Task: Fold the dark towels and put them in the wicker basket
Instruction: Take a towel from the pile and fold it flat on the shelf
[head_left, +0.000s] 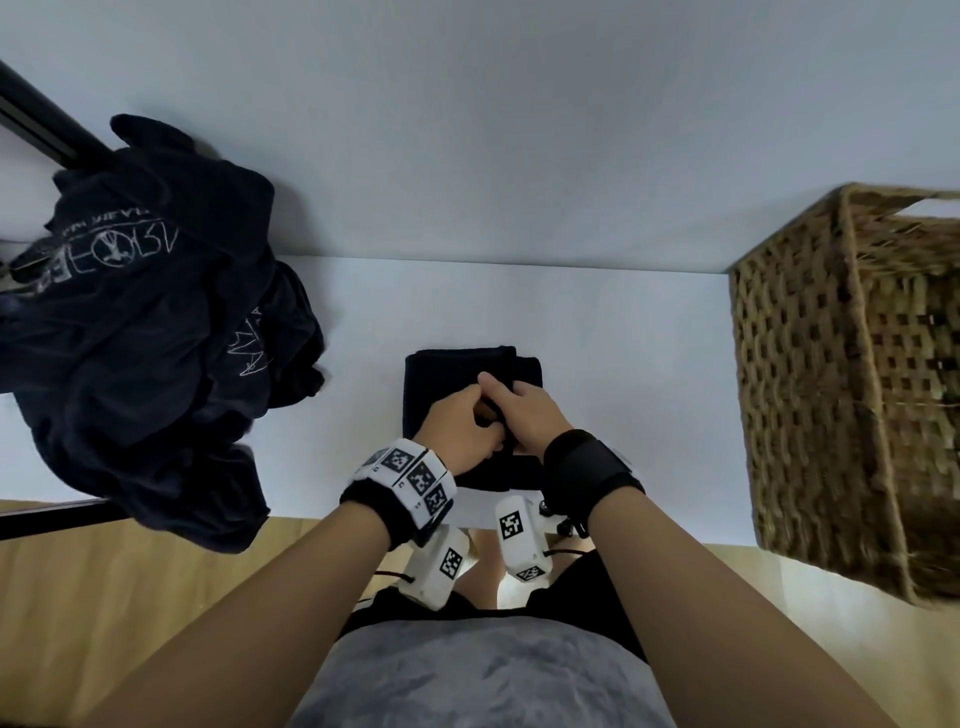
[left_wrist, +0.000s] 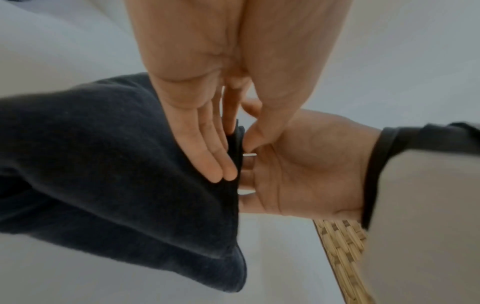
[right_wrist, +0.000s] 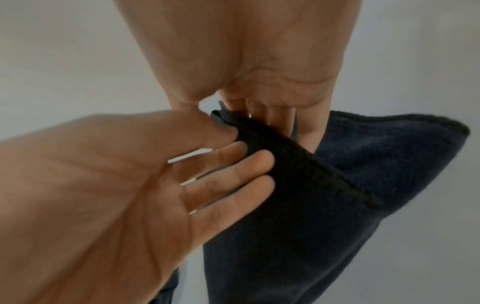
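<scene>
we see a folded dark towel lying on the white desk near its front edge, directly in front of the person. both hands meet over the near part of the towel, touching each other. the left hand pinches a raised fold of the towel between thumb and fingers; the right hand grasps the same fold from the opposite side, its thumb on top and its fingers beneath the cloth. the far edge of the towel lies flat, beyond the hands. a pile of dark towels with white print sits on the left and hangs over the desk's front edge, well apart from the hands. the wicker basket stands on the right, at the desk's front corner. bare desk surface lies between the folded towel and the basket, and also behind the towel up to the wall.
</scene>
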